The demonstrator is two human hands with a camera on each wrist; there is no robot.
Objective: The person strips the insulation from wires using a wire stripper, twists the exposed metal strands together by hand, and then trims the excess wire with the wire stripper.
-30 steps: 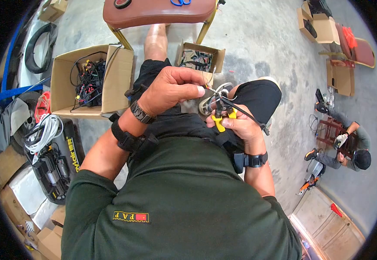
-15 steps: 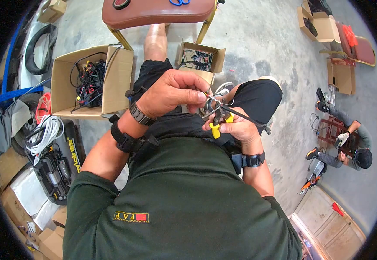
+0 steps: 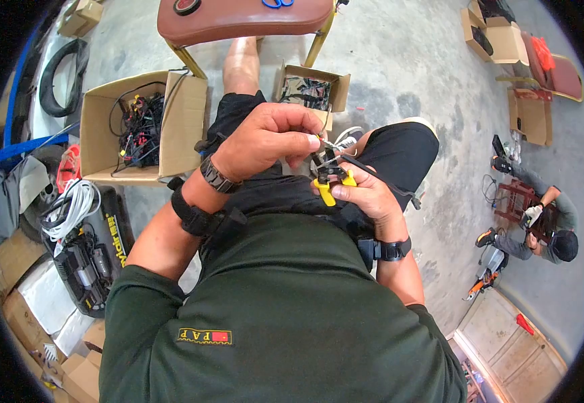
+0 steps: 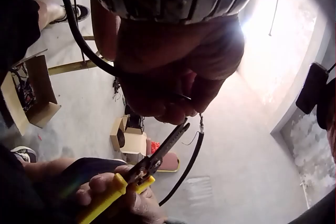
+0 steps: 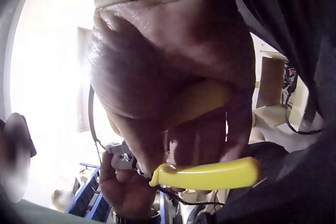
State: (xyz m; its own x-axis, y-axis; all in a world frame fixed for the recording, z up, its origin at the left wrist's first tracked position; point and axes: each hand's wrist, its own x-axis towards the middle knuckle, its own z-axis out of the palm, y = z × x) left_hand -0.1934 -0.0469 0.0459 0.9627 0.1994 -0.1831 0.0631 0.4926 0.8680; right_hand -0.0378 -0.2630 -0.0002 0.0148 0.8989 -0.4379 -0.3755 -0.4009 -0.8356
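Note:
My left hand [image 3: 265, 142] pinches thin wires between thumb and forefinger, in front of my lap. Below those fingertips, in the left wrist view, a twisted bare wire end [image 4: 201, 124] leads into a black cable [image 4: 190, 167]. This cable [image 3: 381, 178] slants down past the right hand in the head view. My right hand [image 3: 372, 193] grips pliers [image 3: 324, 193] with yellow handles, the handles spread apart. Their long metal jaws reach up close to the left fingertips. In the right wrist view one yellow handle [image 5: 210, 174] sticks out below the palm.
A carton [image 3: 183, 127] of tangled cables stands at the left, a smaller carton [image 3: 338, 91] ahead. A brown padded chair [image 3: 245, 23] bears blue-handled scissors and a tape roll. Someone else [image 3: 554, 221] sits at far right. A black machine [image 3: 87, 269] with white hose lies left.
My right hand and the pliers have shifted slightly left, towards the left fingertips. The left hand stays almost in place, still pinching the wires.

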